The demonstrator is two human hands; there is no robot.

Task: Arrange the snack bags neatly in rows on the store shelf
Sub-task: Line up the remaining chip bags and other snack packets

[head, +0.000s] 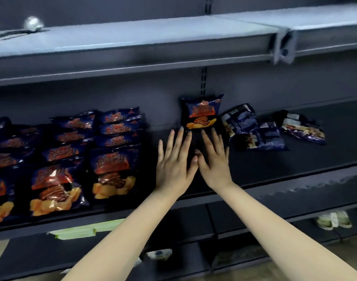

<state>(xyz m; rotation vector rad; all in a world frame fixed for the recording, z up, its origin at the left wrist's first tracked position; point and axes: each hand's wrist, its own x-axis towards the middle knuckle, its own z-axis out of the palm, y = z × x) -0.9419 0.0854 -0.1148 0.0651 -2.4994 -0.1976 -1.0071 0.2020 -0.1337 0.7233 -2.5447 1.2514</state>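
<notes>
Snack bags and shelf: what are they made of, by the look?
Snack bags: glossy printed plastic or foil film, likely; crinkled, with bright glare spots. Shelf: probably painted metal, matte dark grey; thin folded front edge, slotted upright behind.

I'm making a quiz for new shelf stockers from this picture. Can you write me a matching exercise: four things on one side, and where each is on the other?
Things:
1. upright snack bag
2. loose purple bags
3. rows of snack bags
4. green tag

Places:
A. on the shelf's front edge, lower left
B. lying jumbled, right of the hands
C. at the back wall, just beyond the fingertips
D. laid in lines, left of the hands

Pairs: 1-C, 2-B, 3-D, 4-A
</notes>
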